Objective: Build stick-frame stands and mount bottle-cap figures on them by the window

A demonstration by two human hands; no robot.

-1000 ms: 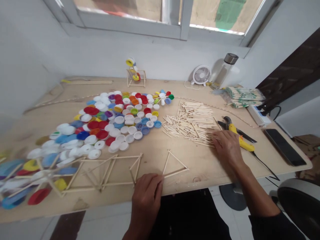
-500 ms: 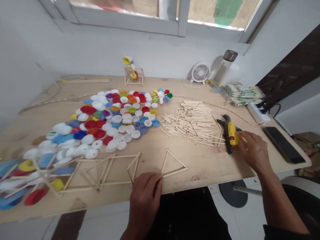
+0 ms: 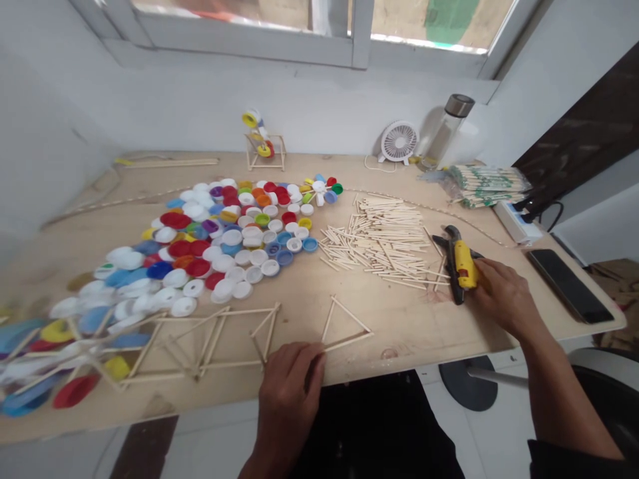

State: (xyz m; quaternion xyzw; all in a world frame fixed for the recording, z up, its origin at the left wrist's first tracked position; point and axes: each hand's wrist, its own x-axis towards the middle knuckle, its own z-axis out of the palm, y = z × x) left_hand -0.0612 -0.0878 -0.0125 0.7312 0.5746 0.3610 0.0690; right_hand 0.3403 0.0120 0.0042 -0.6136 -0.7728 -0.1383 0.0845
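Note:
My left hand point(image 3: 291, 376) rests at the table's front edge. Its fingers are curled together, with the tips at the lower left corner of a triangle of thin wooden sticks point(image 3: 348, 340); that corner is partly hidden. My right hand point(image 3: 503, 296) is closed at the handle of a yellow and black hot glue gun point(image 3: 465, 265), whose handle the fingers mostly cover. The gun sits on the table beside a loose pile of short wooden sticks point(image 3: 392, 233). Left of my left hand lies a frame of glued sticks point(image 3: 234, 365).
Many coloured bottle caps point(image 3: 232, 237) cover the left half of the table point(image 3: 299, 299). At front left is a wheel of sticks and caps point(image 3: 82, 349). A phone point(image 3: 569, 285), a power strip point(image 3: 516, 223), bagged sticks point(image 3: 492, 185), a bottle point(image 3: 444, 133) and a small fan point(image 3: 399, 142) stand right.
The view has shifted very slightly. Both hands, the glue gun and the stick triangle keep nearly the same places.

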